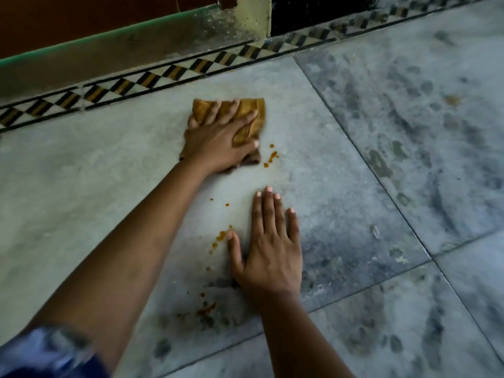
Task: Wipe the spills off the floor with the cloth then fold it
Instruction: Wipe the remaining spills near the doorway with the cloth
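A mustard-yellow cloth (252, 111) lies bunched on the grey stone floor (95, 173) near the patterned border. My left hand (218, 140) presses flat on the cloth with fingers spread. Orange-brown spill drops (271, 158) dot the floor just right of the cloth. More drops (221, 236) sit beside my right thumb, and a smear (207, 309) lies nearer me. My right hand (272, 252) rests flat on the floor, fingers straight, holding nothing.
A black, white and yellow diamond tile border (152, 77) runs along the far edge, with a wall base (163, 34) behind it. Dark smudged floor slabs (409, 132) spread to the right. A faint orange stain (452, 99) marks the far right slab.
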{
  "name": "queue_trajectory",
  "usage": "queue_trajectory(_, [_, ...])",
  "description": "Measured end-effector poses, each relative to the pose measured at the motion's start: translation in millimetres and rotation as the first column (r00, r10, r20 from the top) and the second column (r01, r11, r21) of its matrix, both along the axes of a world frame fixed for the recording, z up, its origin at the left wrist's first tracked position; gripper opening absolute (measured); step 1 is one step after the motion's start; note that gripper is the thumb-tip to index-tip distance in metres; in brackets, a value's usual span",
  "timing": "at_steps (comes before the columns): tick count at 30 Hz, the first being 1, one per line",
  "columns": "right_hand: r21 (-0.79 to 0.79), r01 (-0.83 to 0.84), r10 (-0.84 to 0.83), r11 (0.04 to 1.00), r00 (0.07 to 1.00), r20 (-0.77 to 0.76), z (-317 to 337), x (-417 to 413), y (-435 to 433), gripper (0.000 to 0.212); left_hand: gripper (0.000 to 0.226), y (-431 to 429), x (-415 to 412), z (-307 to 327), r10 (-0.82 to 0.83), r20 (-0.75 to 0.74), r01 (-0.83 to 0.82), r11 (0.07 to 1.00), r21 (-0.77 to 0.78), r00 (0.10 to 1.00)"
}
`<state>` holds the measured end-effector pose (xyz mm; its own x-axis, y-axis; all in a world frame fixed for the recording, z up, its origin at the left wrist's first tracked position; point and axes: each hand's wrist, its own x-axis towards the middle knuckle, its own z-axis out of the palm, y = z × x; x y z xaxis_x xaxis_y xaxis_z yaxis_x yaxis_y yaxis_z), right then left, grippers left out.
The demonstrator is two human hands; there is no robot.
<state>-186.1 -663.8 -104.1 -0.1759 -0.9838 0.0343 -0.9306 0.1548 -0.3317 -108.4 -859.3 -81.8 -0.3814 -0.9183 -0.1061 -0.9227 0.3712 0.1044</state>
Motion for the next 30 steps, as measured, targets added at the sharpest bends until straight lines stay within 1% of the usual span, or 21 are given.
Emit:
queue_trajectory(1, [0.000, -0.009, 0.009, 1.000, 1.000, 0.008, -1.0, -1.1, 1.1, 0.075, 0.069, 13.2, 18.7, -2.3, -0.047, -0.032, 0.047, 0.999, -0.023, 0.998])
queue_trajectory(2, [-0.008, -0.018, 0.018, 1.000, 1.000, 0.015, -1.3, -1.2, 0.7, 0.075, 0.072, 19.6, 39.5, -2.1, -0.061, -0.052, 0.059, 0.998, -0.035, 0.997])
queue_trajectory(3, [-0.017, -0.022, 0.022, 1.000, 1.000, 0.017, -1.7, -0.7, -0.2, 0.075, 0.074, 16.1, 57.2, -1.9, -0.036, -0.059, 0.034, 0.999, -0.034, 0.998])
queue_trajectory(4, [-0.018, -0.022, 0.022, 1.000, 1.000, 0.014, -2.5, -0.1, 1.0, 0.075, 0.073, 8.0, 69.2, -1.6, 0.029, -0.064, -0.031, 0.999, -0.019, 0.997])
queue_trajectory(6, [-0.028, -0.015, 0.016, 0.999, 1.000, 0.010, -3.2, 1.6, 1.1, 0.075, 0.068, -15.0, 69.0, 2.2, 0.231, -0.069, -0.229, 0.973, 0.035, 0.970])
queue_trajectory(7, [-0.037, -0.015, 0.015, 0.999, 1.000, 0.012, -2.3, 2.0, 0.6, 0.076, 0.065, -22.4, 57.4, 4.4, 0.303, -0.054, -0.300, 0.953, 0.050, 0.952])
queue_trajectory(8, [-0.042, -0.018, 0.018, 0.999, 1.000, 0.015, -1.3, 2.0, 0.7, 0.077, 0.063, -24.0, 42.7, 5.2, 0.324, -0.019, -0.323, 0.945, 0.053, 0.946])
queue_trajectory(9, [-0.043, -0.031, 0.031, 0.999, 0.999, 0.010, 0.2, 1.5, 3.1, 0.078, 0.062, -18.2, 29.3, 4.9, 0.301, 0.022, -0.301, 0.953, 0.036, 0.953])
queue_trajectory(11, [0.002, -0.075, 0.075, 0.997, 0.997, 0.007, 1.9, -1.9, 5.0, 0.080, 0.060, 9.5, 16.0, 4.0, 0.177, 0.068, -0.179, 0.984, 0.024, 0.982])
queue_trajectory(13, [0.052, -0.100, 0.099, 0.994, 0.995, 0.029, 4.7, -3.8, 3.4, 0.078, 0.060, 42.7, 25.8, 3.5, 0.066, 0.074, -0.069, 0.997, 0.036, 0.995])
queue_trajectory(15, [0.098, -0.131, 0.123, 0.987, 0.989, 0.075, 9.9, -8.3, 4.1, 0.077, 0.059, 71.3, 48.6, 4.7, 0.047, 0.051, -0.049, 0.998, 0.047, 0.998])
queue_trajectory(17, [0.164, -0.125, 0.105, 0.978, 0.987, 0.121, 15.1, -22.4, 1.8, 0.076, 0.058, 80.3, 68.7, 9.5, 0.130, 0.058, -0.133, 0.989, 0.065, 0.990])
queue_trajectory(19, [0.203, -0.033, 0.011, 0.979, 0.994, 0.106, 13.2, -51.2, 1.3, 0.074, 0.058, 66.8, 71.6, 12.7, 0.260, 0.081, -0.268, 0.957, 0.114, 0.962])
queue_trajectory(20, [0.189, -0.014, 0.002, 0.982, 0.998, 0.067, 11.3, -64.4, 2.3, 0.073, 0.058, 54.9, 68.4, 13.9, 0.326, 0.086, -0.335, 0.932, 0.138, 0.941])
queue_trajectory(22, [0.112, -0.058, 0.058, 0.992, 0.998, -0.003, 4.6, -81.4, 6.0, 0.074, 0.058, 28.2, 51.9, 13.3, 0.402, 0.105, -0.414, 0.897, 0.154, 0.910])
queue_trajectory(23, [0.079, -0.082, 0.083, 0.994, 0.996, -0.016, 3.8, -83.0, 5.8, 0.076, 0.058, 14.8, 42.9, 13.4, 0.402, 0.111, -0.415, 0.898, 0.147, 0.909])
queue_trajectory(25, [0.087, -0.084, 0.086, 0.993, 0.996, -0.011, 2.8, -82.7, 8.0, 0.077, 0.057, -4.7, 20.0, 11.1, 0.363, 0.094, -0.374, 0.914, 0.158, 0.927])
queue_trajectory(28, [0.078, -0.081, 0.081, 0.994, 0.997, -0.002, 4.9, -81.1, 6.6, 0.077, 0.053, -22.1, -20.2, 11.2, 0.266, -0.030, -0.256, 0.949, 0.185, 0.964])
queue_trajectory(30, [0.102, -0.079, 0.081, 0.992, 0.997, -0.017, 5.7, -82.7, 6.5, 0.077, 0.051, -14.8, -44.1, 11.2, 0.190, -0.100, -0.166, 0.964, 0.207, 0.977])
